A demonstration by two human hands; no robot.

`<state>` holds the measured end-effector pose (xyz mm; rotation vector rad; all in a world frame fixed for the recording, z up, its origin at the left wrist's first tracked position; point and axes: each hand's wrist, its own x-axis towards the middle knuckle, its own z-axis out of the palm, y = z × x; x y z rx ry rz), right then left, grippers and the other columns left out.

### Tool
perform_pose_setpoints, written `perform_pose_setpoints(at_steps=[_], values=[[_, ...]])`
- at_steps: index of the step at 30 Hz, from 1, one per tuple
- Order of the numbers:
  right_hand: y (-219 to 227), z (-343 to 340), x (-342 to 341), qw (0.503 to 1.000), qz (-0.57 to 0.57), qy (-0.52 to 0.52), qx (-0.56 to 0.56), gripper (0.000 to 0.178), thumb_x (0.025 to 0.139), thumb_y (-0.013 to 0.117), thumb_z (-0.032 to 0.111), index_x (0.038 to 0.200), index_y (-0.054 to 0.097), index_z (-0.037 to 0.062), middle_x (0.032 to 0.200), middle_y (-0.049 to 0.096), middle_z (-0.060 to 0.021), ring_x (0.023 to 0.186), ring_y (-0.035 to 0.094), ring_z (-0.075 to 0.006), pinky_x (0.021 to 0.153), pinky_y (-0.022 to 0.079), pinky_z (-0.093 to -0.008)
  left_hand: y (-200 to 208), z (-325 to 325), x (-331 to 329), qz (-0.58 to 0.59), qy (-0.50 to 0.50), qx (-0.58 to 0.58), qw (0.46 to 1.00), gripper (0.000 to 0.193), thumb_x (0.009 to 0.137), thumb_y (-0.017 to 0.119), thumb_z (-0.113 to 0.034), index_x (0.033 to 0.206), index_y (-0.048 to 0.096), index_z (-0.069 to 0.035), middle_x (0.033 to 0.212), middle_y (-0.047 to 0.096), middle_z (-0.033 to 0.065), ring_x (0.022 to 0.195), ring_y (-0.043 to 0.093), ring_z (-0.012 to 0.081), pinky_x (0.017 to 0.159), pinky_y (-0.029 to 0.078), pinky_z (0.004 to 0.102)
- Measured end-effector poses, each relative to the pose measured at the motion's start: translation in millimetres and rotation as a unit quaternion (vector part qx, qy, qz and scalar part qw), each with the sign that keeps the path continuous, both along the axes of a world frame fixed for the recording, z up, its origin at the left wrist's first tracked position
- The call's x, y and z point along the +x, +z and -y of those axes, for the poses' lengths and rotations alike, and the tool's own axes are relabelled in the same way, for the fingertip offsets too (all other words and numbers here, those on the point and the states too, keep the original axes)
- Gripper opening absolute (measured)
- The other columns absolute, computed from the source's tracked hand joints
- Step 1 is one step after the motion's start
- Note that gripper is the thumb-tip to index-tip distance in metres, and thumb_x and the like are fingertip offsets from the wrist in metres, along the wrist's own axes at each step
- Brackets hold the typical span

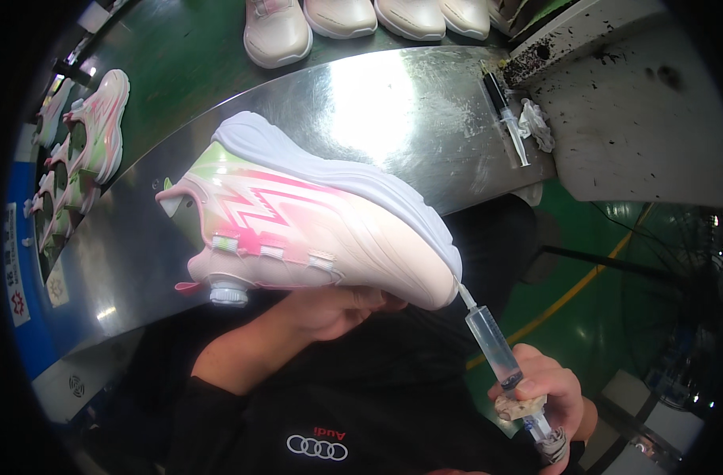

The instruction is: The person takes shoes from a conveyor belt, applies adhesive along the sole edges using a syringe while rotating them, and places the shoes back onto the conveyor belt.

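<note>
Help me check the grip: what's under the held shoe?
Under the held shoe, part of the left hand shows; the rest is covered. The metal table shows beyond, but its area behind the shoe is hidden.

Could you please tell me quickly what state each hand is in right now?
Left hand: holding the shoe, grip partly hidden.
Right hand: closed around the syringe.

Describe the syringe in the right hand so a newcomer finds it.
Find the large pink shoe in the centre. At its toe, the tip of a clear syringe is at the sole edge, and the right hand grips its lower part. Unlike the black-ended tool lying on the metal table, this one is held.
</note>
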<state>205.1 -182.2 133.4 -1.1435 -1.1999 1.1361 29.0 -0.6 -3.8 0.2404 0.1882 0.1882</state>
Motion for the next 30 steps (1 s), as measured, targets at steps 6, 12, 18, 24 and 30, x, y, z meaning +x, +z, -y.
perform_pose_setpoints(at_steps=[6,12,18,24,30], values=[[-5.6,4.6,-2.0,0.997,0.075,-0.002,0.015,0.081,0.059,0.075,0.057,0.116,0.048,0.0058,0.093,0.06,-0.0134,0.078,0.053,-0.021,0.068,0.034,-0.0305,1.4,-3.4,13.0,-0.002,0.009,-0.006,1.0,0.03,0.08,0.062,0.001,0.109,0.056,-0.005,0.107,0.06,0.0087,0.102,0.057,0.0204,0.089,0.048,0.0352],[-22.0,4.5,-10.6,0.991,0.119,0.011,0.057,0.079,0.061,0.072,0.061,0.117,0.049,0.0095,0.106,0.056,-0.0126,0.079,0.053,-0.0222,0.067,0.035,-0.0323,8.2,-7.9,24.0,0.002,0.03,-0.028,0.999,0.024,0.081,0.061,0.001,0.104,0.059,-0.006,0.102,0.061,0.0064,0.098,0.059,0.0177,0.086,0.051,0.0319],[-30.0,-9.5,-23.4,0.941,0.312,-0.015,0.132,0.079,0.061,0.078,0.048,0.117,0.047,0.0015,0.1,0.054,-0.0094,0.073,0.049,-0.0162,0.062,0.037,-0.0272,8.4,-8.8,27.1,0.043,0.038,-0.044,0.997,0.029,0.081,0.062,-0.004,0.109,0.057,-0.005,0.105,0.061,0.0085,0.1,0.059,0.0211,0.082,0.054,0.0304],[-50.7,-14.6,-39.4,0.911,0.367,-0.087,0.166,0.067,0.061,0.075,0.049,0.109,0.053,0.0086,0.093,0.057,-0.0078,0.063,0.041,-0.0169,0.054,0.032,-0.0261,21.9,-9.8,27.2,0.03,0.025,-0.037,0.999,0.031,0.084,0.06,-0.009,0.114,0.053,-0.003,0.107,0.06,0.0124,0.101,0.059,0.0232,0.075,0.055,0.0264],[-60.9,-14.1,-39.8,0.883,0.425,-0.083,0.183,0.065,0.061,0.075,0.048,0.108,0.053,0.0093,0.093,0.057,-0.0076,0.064,0.041,-0.0175,0.053,0.032,-0.0265,21.1,-10.6,27.4,0.024,0.016,0.002,1.0,0.047,0.084,0.061,-0.021,0.125,0.044,-0.005,0.116,0.056,0.0164,0.111,0.054,0.0305,0.077,0.054,0.0266]])
